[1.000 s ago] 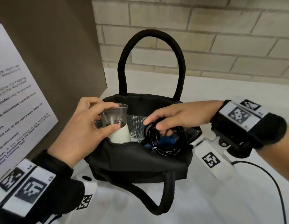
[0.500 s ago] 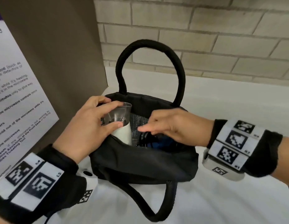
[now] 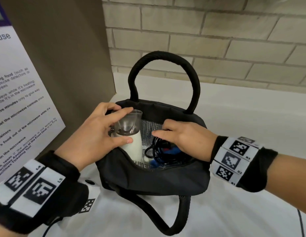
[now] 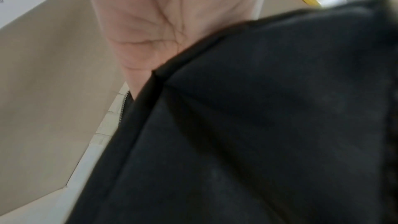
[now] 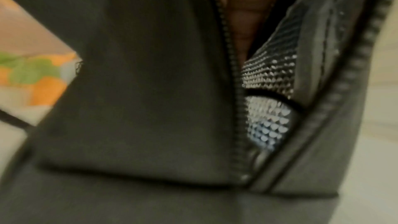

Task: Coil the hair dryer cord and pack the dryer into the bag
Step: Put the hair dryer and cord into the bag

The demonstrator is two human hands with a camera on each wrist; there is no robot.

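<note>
Dryer (image 3: 131,142): gripped upright by your left hand (image 3: 90,135) in the bag (image 3: 148,178). Coiled cord (image 3: 159,151): under your right hand's (image 3: 183,137) loose fingers. Press it flat beside the dryer, clear of the zip.

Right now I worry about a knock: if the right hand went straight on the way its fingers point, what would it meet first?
Probably the hair dryer that the left hand grips; the right hand points leftward at it over the coiled cord. Depth is unclear.

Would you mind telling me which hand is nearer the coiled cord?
Right. The right hand reaches into the bag directly over the coiled cord; the left hand grips the dryer beside it.
</note>
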